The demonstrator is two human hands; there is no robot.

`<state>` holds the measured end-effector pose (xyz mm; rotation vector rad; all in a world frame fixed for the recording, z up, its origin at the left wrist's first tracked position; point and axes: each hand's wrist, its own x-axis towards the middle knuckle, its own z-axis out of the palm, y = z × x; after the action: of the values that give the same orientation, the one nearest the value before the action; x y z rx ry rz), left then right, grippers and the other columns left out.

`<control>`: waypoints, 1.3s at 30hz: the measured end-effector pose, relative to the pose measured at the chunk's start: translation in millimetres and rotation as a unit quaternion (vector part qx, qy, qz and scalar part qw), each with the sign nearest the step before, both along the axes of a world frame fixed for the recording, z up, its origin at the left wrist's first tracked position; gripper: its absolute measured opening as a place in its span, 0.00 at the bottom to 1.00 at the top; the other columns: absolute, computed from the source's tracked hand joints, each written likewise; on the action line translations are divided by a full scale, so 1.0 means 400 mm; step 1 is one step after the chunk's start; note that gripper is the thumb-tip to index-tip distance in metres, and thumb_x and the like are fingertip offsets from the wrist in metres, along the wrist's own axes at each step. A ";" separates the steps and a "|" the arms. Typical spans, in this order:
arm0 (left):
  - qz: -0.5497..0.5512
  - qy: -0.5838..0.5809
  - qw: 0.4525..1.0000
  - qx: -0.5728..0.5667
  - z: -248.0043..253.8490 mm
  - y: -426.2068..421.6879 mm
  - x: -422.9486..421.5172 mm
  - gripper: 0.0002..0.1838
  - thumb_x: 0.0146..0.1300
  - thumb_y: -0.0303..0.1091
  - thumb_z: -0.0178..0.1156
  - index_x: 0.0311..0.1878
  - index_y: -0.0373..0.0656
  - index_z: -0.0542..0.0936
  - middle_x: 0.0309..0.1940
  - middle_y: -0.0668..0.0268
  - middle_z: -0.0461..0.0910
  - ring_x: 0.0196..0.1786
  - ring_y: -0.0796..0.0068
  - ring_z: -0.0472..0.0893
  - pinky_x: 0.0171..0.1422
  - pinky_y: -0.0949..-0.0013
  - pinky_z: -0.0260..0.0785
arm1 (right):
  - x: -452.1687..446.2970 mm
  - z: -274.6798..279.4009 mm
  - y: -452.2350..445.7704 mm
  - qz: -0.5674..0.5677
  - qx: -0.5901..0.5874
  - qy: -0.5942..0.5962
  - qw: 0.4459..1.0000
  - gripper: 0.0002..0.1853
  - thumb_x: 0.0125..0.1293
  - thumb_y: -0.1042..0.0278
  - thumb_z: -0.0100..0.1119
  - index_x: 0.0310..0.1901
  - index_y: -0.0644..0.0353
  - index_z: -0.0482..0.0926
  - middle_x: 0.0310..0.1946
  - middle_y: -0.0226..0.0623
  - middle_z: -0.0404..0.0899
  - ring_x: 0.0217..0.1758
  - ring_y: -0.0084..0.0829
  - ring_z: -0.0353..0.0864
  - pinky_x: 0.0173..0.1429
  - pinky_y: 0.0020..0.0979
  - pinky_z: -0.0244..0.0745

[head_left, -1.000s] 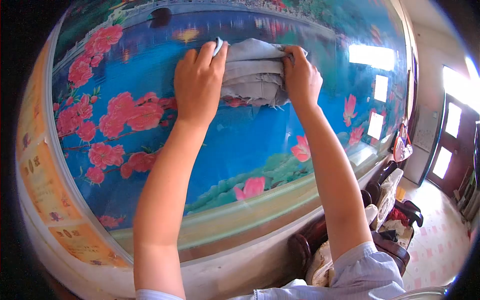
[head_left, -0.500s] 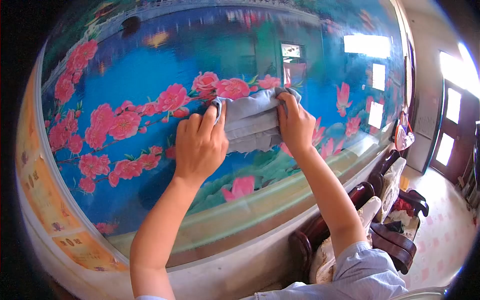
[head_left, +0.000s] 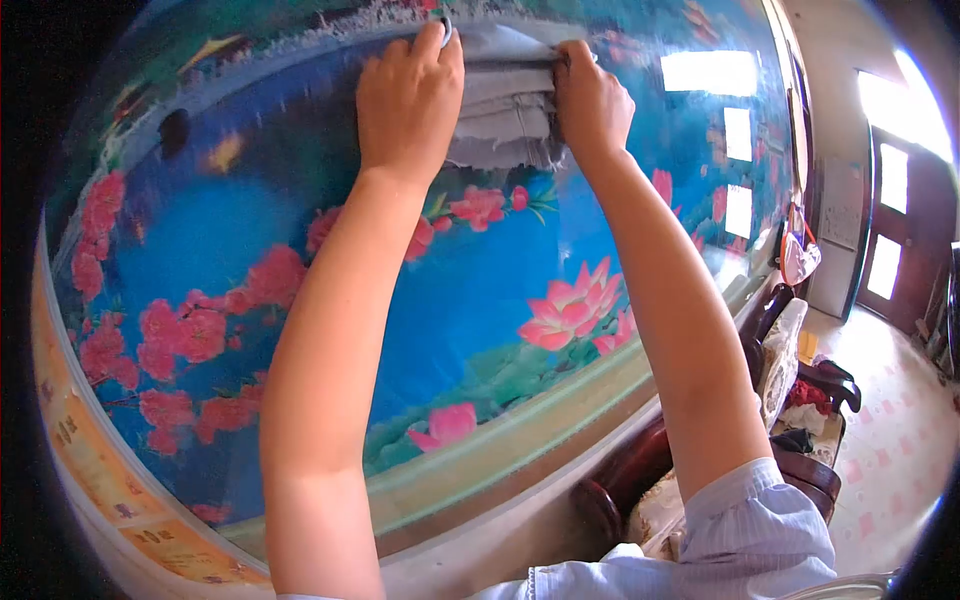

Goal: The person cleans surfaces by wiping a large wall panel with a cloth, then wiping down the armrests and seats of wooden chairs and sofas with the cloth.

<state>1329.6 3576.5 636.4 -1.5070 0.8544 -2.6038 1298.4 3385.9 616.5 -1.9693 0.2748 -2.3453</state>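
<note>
A folded grey cloth (head_left: 505, 105) lies against the glossy surface of a large picture (head_left: 480, 290) on the wall, high in the head view. My left hand (head_left: 412, 105) grips the cloth's left edge, fingers curled over its upper corner. On the opposite side my right hand (head_left: 592, 100) pinches the right edge near the top. Both arms are stretched upward, and the cloth hangs between the hands with its frayed lower edge showing. The picture bears pink blossoms, a lotus and blue water.
Below the picture, to the right, stands a dark wooden sofa (head_left: 625, 470) with patterned covers. Dark cloth items (head_left: 795, 440) lie on the seating. A dark door (head_left: 895, 230) with bright panes is at the far right. Orange printed panels (head_left: 180, 550) line the lower left.
Both hands have moved up across the picture with the cloth, from the blossom branch to the bridge near the top. The view has shifted slightly.
</note>
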 end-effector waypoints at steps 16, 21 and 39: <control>-0.011 0.130 0.982 0.136 -0.399 -0.052 -0.018 0.21 0.59 0.28 0.55 0.57 0.49 0.80 0.44 0.66 0.75 0.41 0.66 0.78 0.44 0.65 0.73 | 0.016 -0.500 -0.043 0.116 0.131 -0.008 0.985 0.07 0.70 0.60 0.51 0.47 0.46 0.73 0.30 0.47 0.83 0.34 0.54 0.82 0.35 0.50 0.75; -0.006 0.191 0.964 0.187 -0.581 -0.037 -0.038 0.21 0.60 0.30 0.56 0.58 0.50 0.79 0.44 0.69 0.74 0.36 0.70 0.74 0.39 0.68 0.70 | 0.006 -0.695 -0.021 0.145 0.162 0.002 0.976 0.08 0.68 0.65 0.54 0.47 0.47 0.72 0.33 0.43 0.82 0.34 0.51 0.82 0.34 0.48 0.74; 0.062 0.321 0.868 0.375 -0.985 0.090 -0.102 0.24 0.58 0.28 0.57 0.59 0.52 0.77 0.47 0.70 0.73 0.38 0.72 0.76 0.35 0.71 0.75 | -0.126 -1.226 0.079 0.207 0.229 0.254 0.917 0.10 0.65 0.69 0.55 0.48 0.51 0.71 0.32 0.45 0.81 0.36 0.49 0.82 0.38 0.46 0.75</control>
<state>1289.0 3612.5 242.5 -2.0089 1.4964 -1.3349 1248.2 3417.6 125.9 -2.0870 0.3497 -1.3439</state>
